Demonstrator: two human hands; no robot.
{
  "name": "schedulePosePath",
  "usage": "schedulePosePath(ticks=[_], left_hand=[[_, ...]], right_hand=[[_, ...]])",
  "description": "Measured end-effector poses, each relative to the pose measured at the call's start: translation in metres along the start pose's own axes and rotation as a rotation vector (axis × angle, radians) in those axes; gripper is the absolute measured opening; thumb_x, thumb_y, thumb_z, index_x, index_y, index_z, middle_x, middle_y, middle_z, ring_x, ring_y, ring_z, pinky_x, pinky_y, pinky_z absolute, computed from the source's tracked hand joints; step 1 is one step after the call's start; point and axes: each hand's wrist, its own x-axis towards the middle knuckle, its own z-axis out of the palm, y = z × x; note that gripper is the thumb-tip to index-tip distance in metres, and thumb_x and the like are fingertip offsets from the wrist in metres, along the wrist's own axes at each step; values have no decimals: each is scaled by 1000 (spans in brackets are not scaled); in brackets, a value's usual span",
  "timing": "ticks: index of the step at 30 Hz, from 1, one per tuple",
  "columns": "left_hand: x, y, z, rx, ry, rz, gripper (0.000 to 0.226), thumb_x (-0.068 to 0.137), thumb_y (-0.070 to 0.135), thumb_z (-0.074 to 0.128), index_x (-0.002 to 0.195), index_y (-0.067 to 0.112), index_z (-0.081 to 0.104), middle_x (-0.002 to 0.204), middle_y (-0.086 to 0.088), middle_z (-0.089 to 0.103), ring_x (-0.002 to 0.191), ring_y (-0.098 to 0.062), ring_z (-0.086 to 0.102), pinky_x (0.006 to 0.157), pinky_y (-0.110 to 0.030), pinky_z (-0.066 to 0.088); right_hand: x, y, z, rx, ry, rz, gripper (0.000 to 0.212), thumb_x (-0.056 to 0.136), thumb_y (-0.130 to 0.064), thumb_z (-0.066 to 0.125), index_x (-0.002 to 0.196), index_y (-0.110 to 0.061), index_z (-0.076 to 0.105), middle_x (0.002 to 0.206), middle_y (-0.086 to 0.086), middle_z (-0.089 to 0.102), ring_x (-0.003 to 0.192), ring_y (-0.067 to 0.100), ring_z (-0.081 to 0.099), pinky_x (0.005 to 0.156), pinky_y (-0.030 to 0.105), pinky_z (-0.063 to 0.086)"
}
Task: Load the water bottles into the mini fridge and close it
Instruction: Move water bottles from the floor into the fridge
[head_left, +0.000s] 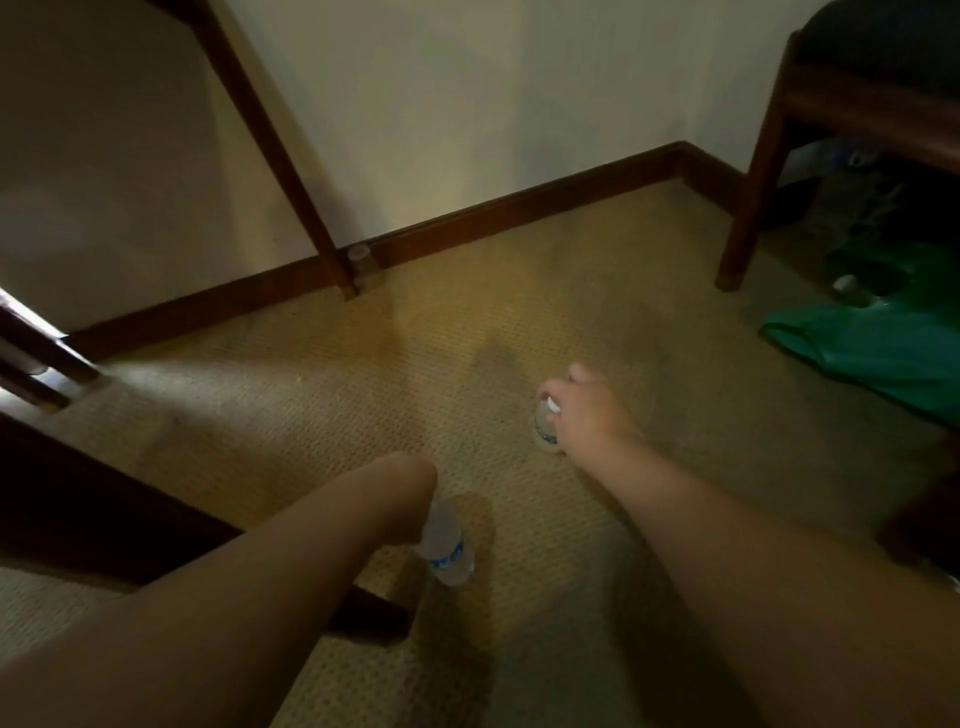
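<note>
Nearest on the carpet (322, 415), the left hand (415, 499) is curled round a water bottle (448, 548) at its top; its long axis leans, base toward the person. Farther, the right hand (584, 410) pinches a second bottle (545, 423) by the cap, almost upright. This looks like the fetching step. Next, both must be carried to the fridge, which I cannot see.

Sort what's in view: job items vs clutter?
Job:
- water bottle held by the left hand
- second water bottle under the right hand

Clutter:
- green bag
- chair leg
- table leg
- clear cup by the baseboard
</note>
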Motion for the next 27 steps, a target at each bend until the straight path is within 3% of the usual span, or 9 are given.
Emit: schedulePosePath(ticks=[4, 7, 11, 18, 22, 27], left_hand=[[-2, 9, -4, -57, 179, 158, 51, 89, 36, 76, 133, 20, 55, 125, -3, 62, 114, -20, 60, 86, -32, 53], [0, 22, -5, -102, 212, 273, 62, 90, 30, 75, 144, 30, 44, 131, -1, 61, 119, -19, 58, 89, -33, 54], [6, 47, 1, -41, 254, 366, 41, 97, 41, 61, 137, 32, 54, 121, 3, 63, 106, -14, 60, 90, -35, 54], [41, 107, 42, -58, 188, 361, 64, 84, 49, 72, 142, 36, 47, 129, -3, 55, 115, -23, 58, 95, -42, 52], [61, 139, 55, -51, 226, 436, 71, 82, 62, 66, 143, 33, 42, 135, -4, 51, 123, -29, 51, 95, -47, 51], [82, 172, 62, 7, 160, 488, 68, 85, 55, 70, 144, 32, 45, 139, -2, 55, 127, -27, 53, 97, -47, 51]], right_hand=[[-36, 17, -25, 80, 46, 45, 19, 95, -18, 65, 113, -22, 70, 118, 2, 48, 107, 24, 55, 90, 34, 48], [-72, 28, -55, 96, 85, 67, 22, 97, -23, 64, 118, -26, 69, 114, -5, 48, 102, 17, 56, 89, 36, 52], [-122, 42, -94, 86, 121, 78, 25, 97, -30, 64, 122, -31, 67, 110, -12, 47, 101, 10, 55, 89, 35, 54], [-178, 63, -131, -18, 112, 165, 28, 98, -36, 60, 126, -33, 63, 110, -15, 43, 101, 7, 54, 87, 30, 54], [-191, 76, -128, 9, 103, 191, 24, 98, -34, 61, 122, -31, 64, 108, -12, 44, 100, 11, 54, 88, 35, 54], [-200, 88, -120, 65, 158, 164, 23, 95, -34, 66, 117, -29, 67, 104, -12, 44, 94, 8, 52, 81, 29, 51]])
